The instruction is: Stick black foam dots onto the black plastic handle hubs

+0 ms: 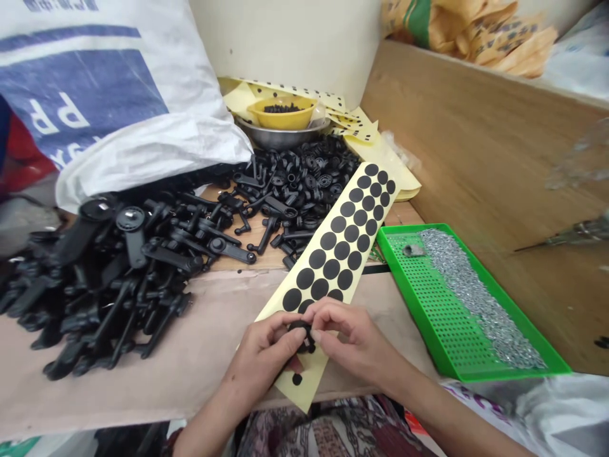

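Black plastic part (301,337), pinched between the left hand's (257,357) thumb and fingers; the right hand (360,337), nearly closed, meets its right side, any hold unclear. Beneath, the sticker sheet (306,395) slants away rightward. Green tray (431,311), right: metal pieces (476,298). Yellow bowl (288,120), behind: black bits (281,108).

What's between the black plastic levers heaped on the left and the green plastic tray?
The head view shows a pale-yellow sheet of round black dots slanting between the heap and the tray, left hand and right hand over its lower end.
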### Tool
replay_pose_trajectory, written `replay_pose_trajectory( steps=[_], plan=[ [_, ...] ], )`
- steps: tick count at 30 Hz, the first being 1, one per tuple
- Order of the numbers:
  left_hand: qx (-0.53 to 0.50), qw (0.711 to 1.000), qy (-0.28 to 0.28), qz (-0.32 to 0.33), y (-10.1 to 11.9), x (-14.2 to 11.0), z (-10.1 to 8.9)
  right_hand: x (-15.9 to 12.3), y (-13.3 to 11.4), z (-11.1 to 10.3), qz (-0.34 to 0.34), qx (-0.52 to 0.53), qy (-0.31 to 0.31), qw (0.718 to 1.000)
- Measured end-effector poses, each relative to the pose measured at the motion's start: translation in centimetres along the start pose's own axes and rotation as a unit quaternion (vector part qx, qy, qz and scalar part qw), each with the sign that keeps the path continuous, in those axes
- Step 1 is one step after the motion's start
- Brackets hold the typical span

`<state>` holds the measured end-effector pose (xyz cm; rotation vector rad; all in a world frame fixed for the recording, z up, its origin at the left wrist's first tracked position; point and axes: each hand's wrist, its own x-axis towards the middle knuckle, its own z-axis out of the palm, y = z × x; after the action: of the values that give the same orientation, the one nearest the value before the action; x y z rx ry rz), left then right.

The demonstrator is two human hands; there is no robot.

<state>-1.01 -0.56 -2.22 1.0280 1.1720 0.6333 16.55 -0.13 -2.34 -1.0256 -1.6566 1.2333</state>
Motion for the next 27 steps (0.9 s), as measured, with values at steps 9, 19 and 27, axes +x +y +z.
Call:
replay_pose_trajectory(
  steps=[9,19,27],
  plan=[
    [-0.051,0.994,0.091,0.042,0.1,-1.1,0.8,-0.9,1.4,-0.5,0.106,0.243,-0.009,0.964],
    [-0.098,0.988,0.103,0.060,-1.3,-3.9,2.2,-1.6,-0.1,2.5,-0.062,-0.080,-0.100,0.990],
    [0.277,0.949,0.137,-0.065,-2.9,-15.6,-6.6,-1.9,-0.1,0.7,-0.137,-0.177,-0.159,0.961]
  ],
)
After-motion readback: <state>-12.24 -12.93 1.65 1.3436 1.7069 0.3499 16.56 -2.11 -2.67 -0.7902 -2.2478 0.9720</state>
